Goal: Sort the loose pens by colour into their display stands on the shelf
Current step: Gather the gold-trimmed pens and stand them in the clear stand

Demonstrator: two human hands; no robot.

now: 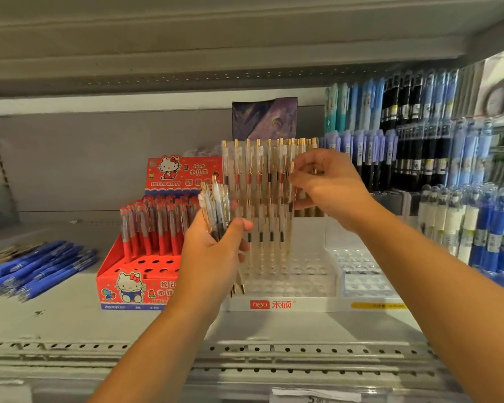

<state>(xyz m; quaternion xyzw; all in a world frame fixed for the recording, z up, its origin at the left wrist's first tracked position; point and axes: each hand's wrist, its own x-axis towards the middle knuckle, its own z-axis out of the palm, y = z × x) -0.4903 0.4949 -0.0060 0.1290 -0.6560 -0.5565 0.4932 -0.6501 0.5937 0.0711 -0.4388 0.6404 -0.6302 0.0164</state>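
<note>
Left hand: we see our left hand curled round a bundle of clear pens with gold clips, tips down, held just in front of the clear display stand.
Right hand: our right hand pinches a single pen near its clip, at the right end of the standing row.
Stand: it sits on the grey shelf, with the clear pens upright in its rear holes.
Left of stand: a red box of upright red pens stands just beside it, and the loose blue pens lie heaped farther left.
Right of stand: we see racks of blue and black pens, blurred.
</note>
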